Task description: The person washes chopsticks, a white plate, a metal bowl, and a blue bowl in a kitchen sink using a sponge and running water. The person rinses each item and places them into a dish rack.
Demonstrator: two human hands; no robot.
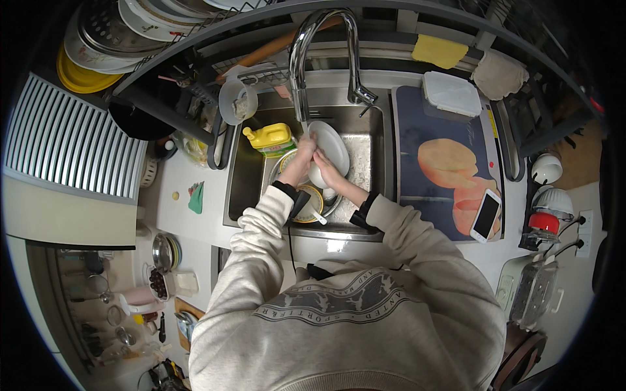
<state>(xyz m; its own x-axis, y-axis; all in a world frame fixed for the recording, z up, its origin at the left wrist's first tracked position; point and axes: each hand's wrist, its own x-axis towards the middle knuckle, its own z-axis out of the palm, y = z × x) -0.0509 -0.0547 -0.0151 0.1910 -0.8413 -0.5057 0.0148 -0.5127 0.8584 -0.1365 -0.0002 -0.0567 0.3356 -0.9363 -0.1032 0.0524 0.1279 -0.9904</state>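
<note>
Under the chrome faucet (299,88), my left hand (304,150) and my right hand (328,168) come together over the stainless steel sink (364,151). My left fingers reach the near rim of a white oval plate (335,144), in line with the spout. The fingers of my right hand lie against my left hand, above a white bowl (318,178). Whether either hand grips anything is hidden. Below them, yellow-rimmed bowls (301,215) sit in a metal basin (337,210), one with a white spoon (315,212). A yellow detergent jug (271,139) stands at left.
A dark cutting mat (415,117) right of the sink bears a lidded plastic container (452,95) and a white phone (485,215). A clear plastic cup (238,101) hangs at the sink's back left corner. The dish rack's grey bar (195,41) arches overhead.
</note>
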